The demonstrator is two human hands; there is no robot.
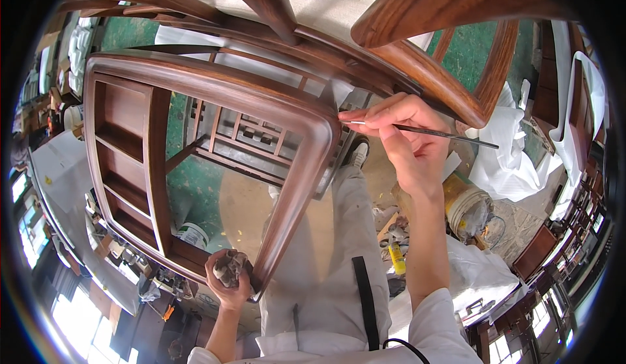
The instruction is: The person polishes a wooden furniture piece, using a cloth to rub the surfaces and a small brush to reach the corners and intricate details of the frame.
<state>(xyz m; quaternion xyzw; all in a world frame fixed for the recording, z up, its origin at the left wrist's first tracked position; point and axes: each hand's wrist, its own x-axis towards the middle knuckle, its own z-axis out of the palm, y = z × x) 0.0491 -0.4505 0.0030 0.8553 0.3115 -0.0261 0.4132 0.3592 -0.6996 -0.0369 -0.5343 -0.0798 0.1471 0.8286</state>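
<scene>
A dark brown wooden furniture frame with rounded corners stands tilted before me, with several recessed compartments at its left. My right hand pinches a thin artist's paintbrush with a dark handle and pale metal ferrule. Its tip is at the frame's upper right corner; my fingers partly hide whether it touches. My left hand is closed around a crumpled grey-brown rag, at the frame's lower corner.
Curved wooden furniture parts hang over the top of the view. White wrapping and a yellowish bucket lie at the right. A yellow bottle is near my right forearm. A white tub stands on the green floor behind the frame.
</scene>
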